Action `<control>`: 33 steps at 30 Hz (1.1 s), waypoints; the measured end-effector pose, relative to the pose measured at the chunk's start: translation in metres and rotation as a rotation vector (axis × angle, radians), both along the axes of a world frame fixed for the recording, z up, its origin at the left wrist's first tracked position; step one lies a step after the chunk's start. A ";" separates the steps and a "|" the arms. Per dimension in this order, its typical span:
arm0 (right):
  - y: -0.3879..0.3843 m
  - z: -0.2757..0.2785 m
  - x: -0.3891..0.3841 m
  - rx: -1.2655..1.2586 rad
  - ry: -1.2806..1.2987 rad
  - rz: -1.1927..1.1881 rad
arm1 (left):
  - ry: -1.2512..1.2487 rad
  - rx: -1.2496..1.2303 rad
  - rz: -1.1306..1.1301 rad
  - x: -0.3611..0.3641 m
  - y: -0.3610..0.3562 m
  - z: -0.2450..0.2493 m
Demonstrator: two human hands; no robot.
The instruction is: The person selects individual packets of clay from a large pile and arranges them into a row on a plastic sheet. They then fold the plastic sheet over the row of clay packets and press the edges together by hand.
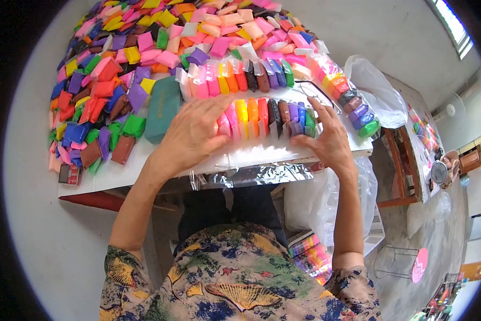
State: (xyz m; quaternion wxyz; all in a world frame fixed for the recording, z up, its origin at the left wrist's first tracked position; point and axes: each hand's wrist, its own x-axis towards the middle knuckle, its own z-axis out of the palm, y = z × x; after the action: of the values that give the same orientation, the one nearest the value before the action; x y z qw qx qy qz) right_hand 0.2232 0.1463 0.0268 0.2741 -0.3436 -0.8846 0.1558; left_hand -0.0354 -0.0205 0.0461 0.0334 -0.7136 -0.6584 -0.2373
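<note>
A row of wrapped clay bars in rainbow order lies on a white table near its front edge. My left hand presses flat against the row's left end, fingers spread. My right hand cups the row's right end, fingers touching the purple and green bars. A second sorted row stands just behind it. A third row lies at the right inside a clear bag.
A large heap of loose coloured clay packets covers the far and left table. A dark green block lies left of my left hand. Clear plastic bags hang below the table edge. A wooden stool stands at right.
</note>
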 end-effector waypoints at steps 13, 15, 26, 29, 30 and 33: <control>-0.011 0.031 -0.014 0.308 0.047 0.189 | -0.042 0.061 -0.071 0.005 0.002 0.006; -0.014 0.036 -0.025 0.275 0.005 0.288 | -0.037 0.090 -0.075 0.007 0.004 0.003; -0.015 0.014 -0.031 0.271 0.133 0.293 | -0.121 -0.034 -0.138 0.000 0.007 0.023; -0.012 0.011 -0.032 0.284 0.142 0.311 | -0.087 -0.021 -0.180 -0.001 0.018 0.026; -0.012 0.011 -0.033 0.286 0.141 0.310 | -0.107 -0.041 -0.243 -0.001 0.021 0.024; -0.014 0.013 -0.031 0.283 0.125 0.307 | -0.131 -0.067 -0.366 -0.001 0.026 0.010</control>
State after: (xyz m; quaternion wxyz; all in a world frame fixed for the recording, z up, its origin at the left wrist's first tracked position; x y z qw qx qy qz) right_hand 0.1918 0.1327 0.0394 0.3471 -0.1528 -0.9208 0.0910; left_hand -0.0362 0.0058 0.0558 -0.0771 -0.8050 -0.5260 -0.2634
